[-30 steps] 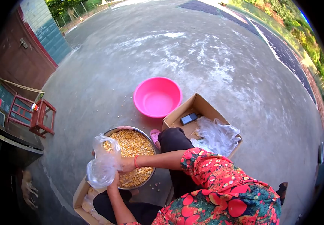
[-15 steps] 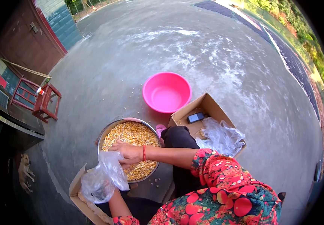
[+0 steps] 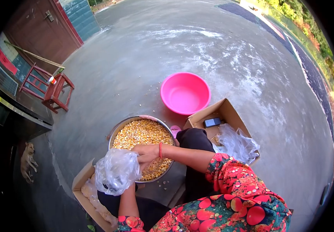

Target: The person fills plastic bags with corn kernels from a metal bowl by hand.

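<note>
A clear plastic bag (image 3: 116, 172), puffed and crumpled, is held up beside the near left rim of a metal basin (image 3: 170, 164). My left forearm (image 3: 128, 203) rises beneath the bag, which hides my left hand and its grip. My right hand (image 3: 146, 152), below a red bracelet (image 3: 160, 150), is closed at the bag's upper right edge, over the basin. Its fingertips are partly hidden by the plastic. Loose yellow corn kernels (image 3: 141, 133) fill much of the basin.
A pink tub (image 3: 185, 93) stands beyond the basin. To the right, a cardboard box (image 3: 238, 116) holds a dark device (image 3: 212, 122) and clear plastic (image 3: 236, 145). Another carton (image 3: 82, 174) is at lower left. A red chair (image 3: 52, 92) and a dog (image 3: 28, 162) are farther left.
My right hand has drawn back from the kernels to the bag's edge. The bag has risen and bunched up, and the whole view has shifted slightly.
</note>
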Demonstrator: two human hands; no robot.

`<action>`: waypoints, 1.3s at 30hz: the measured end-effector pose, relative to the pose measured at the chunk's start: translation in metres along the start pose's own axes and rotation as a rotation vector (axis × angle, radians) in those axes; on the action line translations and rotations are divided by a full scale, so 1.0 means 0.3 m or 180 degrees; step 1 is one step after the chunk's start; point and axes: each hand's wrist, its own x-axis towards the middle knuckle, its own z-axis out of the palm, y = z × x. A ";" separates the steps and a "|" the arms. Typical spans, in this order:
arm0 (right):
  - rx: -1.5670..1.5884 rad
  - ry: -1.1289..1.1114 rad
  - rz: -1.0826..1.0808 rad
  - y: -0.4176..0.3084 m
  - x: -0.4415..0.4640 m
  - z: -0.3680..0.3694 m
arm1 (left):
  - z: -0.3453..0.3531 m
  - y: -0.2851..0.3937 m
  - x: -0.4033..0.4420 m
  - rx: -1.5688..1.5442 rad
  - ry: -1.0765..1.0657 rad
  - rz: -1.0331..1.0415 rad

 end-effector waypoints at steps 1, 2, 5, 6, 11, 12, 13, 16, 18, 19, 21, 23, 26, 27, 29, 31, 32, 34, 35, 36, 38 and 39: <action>0.0567 0.0246 -0.0039 -0.016 0.000 -0.002 | 0.008 0.021 0.008 -0.0087 -0.0125 -0.0052; 0.1135 0.0494 -0.0068 -0.025 0.001 0.000 | 0.018 0.042 0.015 -0.0170 -0.0253 -0.0110; 0.1587 0.0806 0.0127 0.014 0.001 0.015 | 0.052 0.076 0.028 -0.0359 -0.0506 -0.0216; 0.1904 0.0790 0.0318 0.026 -0.002 0.011 | 0.061 0.068 0.039 -0.0400 -0.0554 -0.0227; 0.2330 0.1457 0.0302 -0.080 0.003 -0.095 | 0.041 -0.089 0.074 -0.0430 -0.0416 -0.0340; 0.2378 0.1629 0.0154 -0.082 0.002 -0.116 | 0.036 -0.088 0.072 -0.0433 -0.0302 -0.0560; 0.2454 0.1794 0.0242 -0.087 0.003 -0.134 | 0.030 -0.084 0.072 -0.0339 -0.0174 -0.0600; 0.2607 0.2077 0.0101 -0.084 -0.008 -0.176 | 0.012 -0.058 0.060 -0.0729 0.0063 -0.0463; 0.2827 0.2416 0.0013 -0.069 -0.024 -0.206 | 0.005 -0.075 0.064 -0.0852 0.0139 -0.0181; 0.2787 0.2574 0.0051 -0.058 -0.034 -0.220 | -0.002 -0.070 0.061 -0.0947 0.0147 -0.0144; 0.2744 0.2864 0.0080 -0.049 -0.049 -0.241 | -0.007 -0.056 0.062 -0.1044 0.0158 -0.0106; 0.2740 0.3091 0.0096 -0.054 -0.064 -0.257 | -0.007 -0.041 0.067 -0.0832 0.0181 0.0085; 0.2811 0.3399 0.0141 -0.060 -0.087 -0.283 | 0.005 -0.025 0.068 -0.1032 0.0295 0.0398; 0.2592 0.3629 0.0117 -0.049 -0.092 -0.291 | 0.004 -0.028 0.067 -0.1035 0.0302 0.0395; 0.1928 0.3976 0.0162 -0.014 -0.113 -0.317 | -0.002 -0.036 0.064 -0.0980 0.0381 0.0270; 0.1473 0.4217 0.0084 -0.027 -0.113 -0.335 | -0.012 -0.072 0.059 -0.0979 0.0449 0.0043; 0.1000 0.4455 0.0006 -0.036 -0.113 -0.337 | -0.016 -0.087 0.056 -0.0979 0.0503 -0.0183; 0.0481 0.4358 0.0037 -0.076 -0.109 -0.320 | -0.011 -0.066 0.042 -0.0585 0.0521 -0.0278; -0.0369 0.3807 -0.0033 -0.099 -0.102 -0.302 | -0.009 -0.058 0.041 -0.0192 0.0525 -0.0363; -0.1189 0.3215 -0.0097 -0.112 -0.094 -0.280 | -0.008 -0.074 0.047 -0.0191 0.0526 -0.0363; -0.1705 0.2094 -0.0426 -0.114 -0.058 -0.218 | -0.005 -0.121 0.060 -0.0044 0.0457 -0.0086; -0.1945 0.1628 -0.0384 -0.119 -0.041 -0.183 | -0.006 -0.119 0.060 -0.0041 0.0443 -0.0095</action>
